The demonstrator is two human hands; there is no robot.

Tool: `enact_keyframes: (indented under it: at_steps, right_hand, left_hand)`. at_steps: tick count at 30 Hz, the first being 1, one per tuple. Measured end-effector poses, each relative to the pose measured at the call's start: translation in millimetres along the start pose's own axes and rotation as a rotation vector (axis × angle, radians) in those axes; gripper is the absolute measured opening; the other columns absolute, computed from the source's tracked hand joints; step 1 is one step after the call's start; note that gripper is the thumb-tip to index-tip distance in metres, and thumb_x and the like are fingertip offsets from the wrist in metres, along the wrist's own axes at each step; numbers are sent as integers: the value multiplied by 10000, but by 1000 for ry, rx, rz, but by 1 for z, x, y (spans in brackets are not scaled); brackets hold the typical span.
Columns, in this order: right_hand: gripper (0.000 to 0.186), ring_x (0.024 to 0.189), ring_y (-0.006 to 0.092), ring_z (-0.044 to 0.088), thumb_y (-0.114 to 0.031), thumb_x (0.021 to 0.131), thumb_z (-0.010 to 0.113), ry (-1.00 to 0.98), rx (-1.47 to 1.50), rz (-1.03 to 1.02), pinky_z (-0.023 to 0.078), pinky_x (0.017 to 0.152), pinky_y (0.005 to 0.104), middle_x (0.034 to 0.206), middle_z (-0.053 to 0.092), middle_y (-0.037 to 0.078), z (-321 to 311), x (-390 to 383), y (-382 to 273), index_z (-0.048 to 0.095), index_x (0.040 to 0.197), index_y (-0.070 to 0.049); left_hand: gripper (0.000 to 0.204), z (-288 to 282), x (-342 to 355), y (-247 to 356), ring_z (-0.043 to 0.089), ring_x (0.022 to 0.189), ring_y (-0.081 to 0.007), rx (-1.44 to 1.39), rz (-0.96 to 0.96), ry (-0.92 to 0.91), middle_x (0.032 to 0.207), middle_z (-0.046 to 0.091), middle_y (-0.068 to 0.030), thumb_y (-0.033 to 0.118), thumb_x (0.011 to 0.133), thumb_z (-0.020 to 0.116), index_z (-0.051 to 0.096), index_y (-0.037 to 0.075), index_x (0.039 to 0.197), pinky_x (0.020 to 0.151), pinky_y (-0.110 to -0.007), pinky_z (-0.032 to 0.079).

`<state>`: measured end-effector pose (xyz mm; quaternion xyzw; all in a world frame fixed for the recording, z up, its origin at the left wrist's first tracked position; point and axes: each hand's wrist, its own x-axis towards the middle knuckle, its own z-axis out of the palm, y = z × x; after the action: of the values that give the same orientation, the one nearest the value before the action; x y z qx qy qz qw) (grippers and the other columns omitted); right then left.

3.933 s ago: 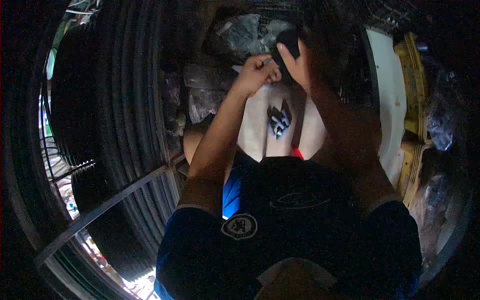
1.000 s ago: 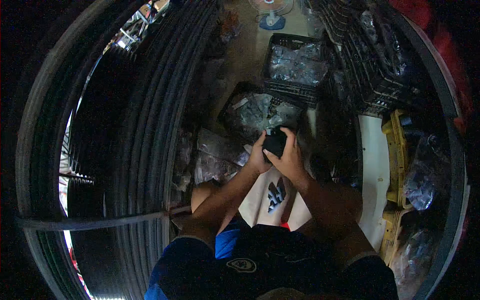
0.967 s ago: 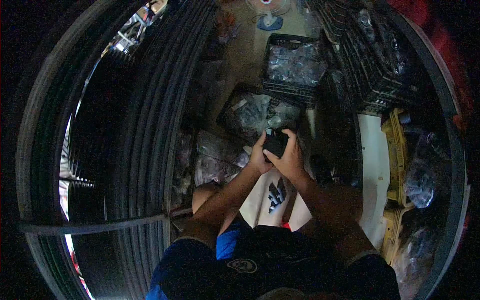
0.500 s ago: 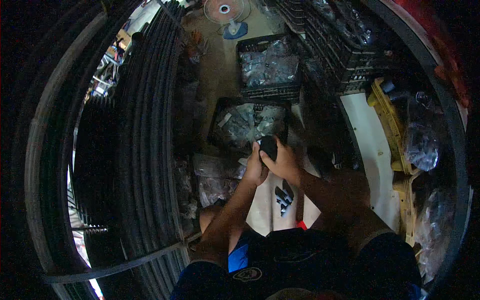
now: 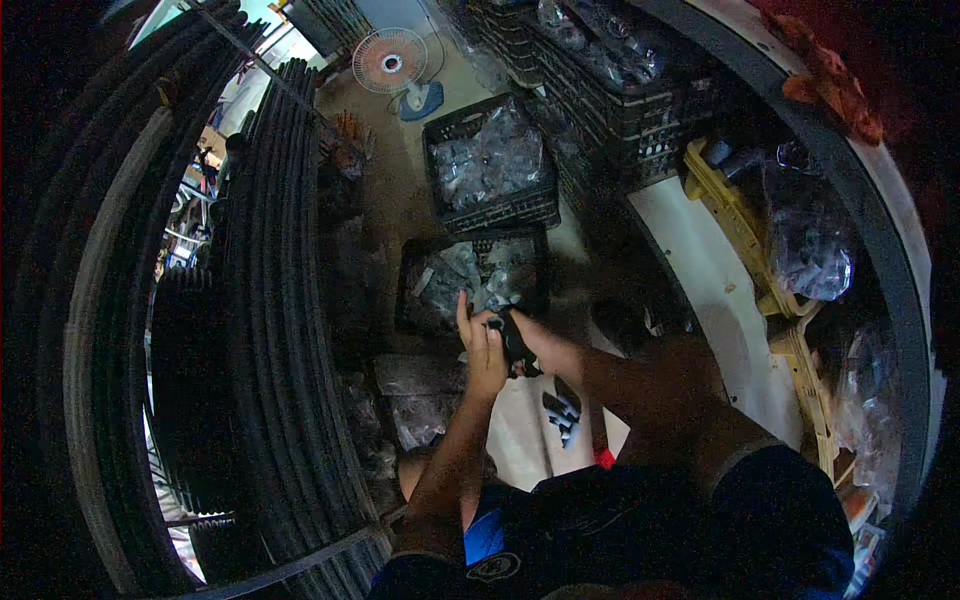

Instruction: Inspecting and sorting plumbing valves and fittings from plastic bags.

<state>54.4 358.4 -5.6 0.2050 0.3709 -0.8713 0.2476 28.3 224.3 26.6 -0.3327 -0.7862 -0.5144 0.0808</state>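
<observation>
Both hands meet over the near end of a black crate that has clear plastic bags of parts in it. Between them is a small black part with a rounded, ring-like end; its exact kind I cannot make out. My right hand is closed around it from the right. My left hand presses it from the left, one finger pointing up and the others bent against it. Below the hands, several small dark and pale pieces lie on a pale surface.
Long dark tubes stand along the left behind a metal bar. Ahead are another crate of bagged parts, stacked crates and a fan. At the right are a yellow crate and clear bags.
The view has shifted, moving the scene to the left and slightly down. My left hand has opened partly, one finger now raised, and the black part is turned with its ring-like end showing.
</observation>
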Motion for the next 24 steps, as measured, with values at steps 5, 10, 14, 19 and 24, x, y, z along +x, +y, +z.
enact_keyframes:
  at_steps: [5, 10, 14, 19, 24]
  right_hand:
    - [825, 1186, 303, 512, -662, 901, 475, 479, -465, -610, 405, 991, 400, 1308, 502, 229, 38, -12, 2, 397, 1386, 1]
    - [697, 1168, 423, 422, -337, 817, 733, 442, -1141, -1145, 301, 993, 525, 1233, 450, 261, 43, -30, -5, 381, 1331, -25]
    - [590, 1144, 399, 440, -322, 789, 760, 510, -1294, -1302, 328, 972, 508, 1199, 466, 201, 37, -42, -23, 502, 1226, -21]
    - [437, 1219, 401, 433, -238, 845, 703, 238, -1064, -1205, 371, 1027, 499, 1269, 437, 200, 39, -47, -37, 573, 1215, -45]
    - [492, 1298, 402, 398, -234, 843, 702, -197, -1327, -1080, 373, 1058, 471, 1368, 388, 184, 37, -50, -39, 552, 1292, -101]
  left_hand:
    - [422, 1, -3, -9, 411, 1310, -323, -314, -450, -8, 1456, 387, -189, 328, 1052, 291, 491, 8, 1240, 1079, -390, 318]
    - [465, 23, -32, -54, 459, 1286, -253, -1404, -772, -38, 1367, 478, -109, 354, 1035, 373, 408, 82, 1412, 1046, -375, 393]
    - [484, 22, -40, -75, 452, 1296, -231, -817, -475, -193, 1367, 482, -78, 322, 984, 472, 401, 121, 1418, 1030, -380, 433]
    - [452, 4, -36, -58, 511, 1232, -211, -1258, -1067, -37, 1339, 505, -75, 352, 986, 446, 423, 141, 1385, 915, -397, 525]
    - [366, -10, -28, -50, 625, 1059, -223, -1194, -1095, -95, 1179, 621, -59, 325, 1003, 364, 515, 150, 1286, 836, -398, 566]
